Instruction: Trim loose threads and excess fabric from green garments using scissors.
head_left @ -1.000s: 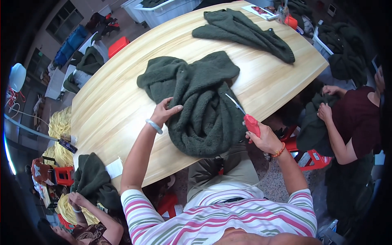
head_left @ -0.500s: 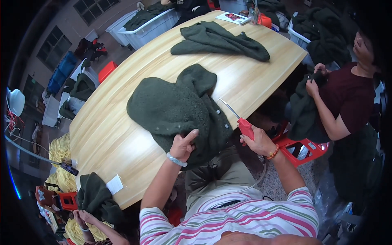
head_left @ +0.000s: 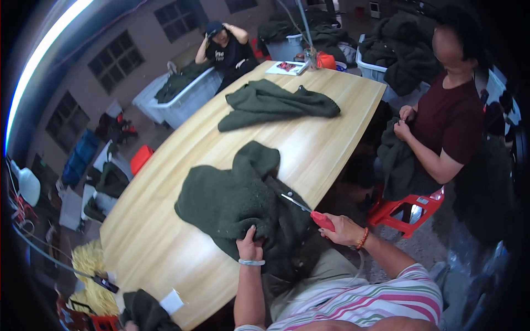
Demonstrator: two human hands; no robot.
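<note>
A dark green knitted cardigan [head_left: 221, 196] lies bunched over the table's near edge, partly on my lap, with a shiny button along its right edge. My left hand [head_left: 250, 248] is closed on its near part, thumb on top and the other fingers mostly hidden in the knit. In my right hand [head_left: 343, 229] is a red air blow gun [head_left: 322, 221], whose thin metal nozzle points left and away over the cardigan's buttoned edge. A hose runs down from below that hand.
Another green garment [head_left: 281, 106] lies farther off on the wooden table [head_left: 165, 237]. A white card [head_left: 171, 302] sits near its left edge. At right a co-worker [head_left: 450, 121] holds green knitwear beside a red stool [head_left: 406, 212]. Another person [head_left: 232, 58] sits beyond, near a full bin [head_left: 190, 91].
The view has tilted up, so the table appears lower. My right hand has brought the nozzle closer over the cardigan. The far person's raised arms now show.
</note>
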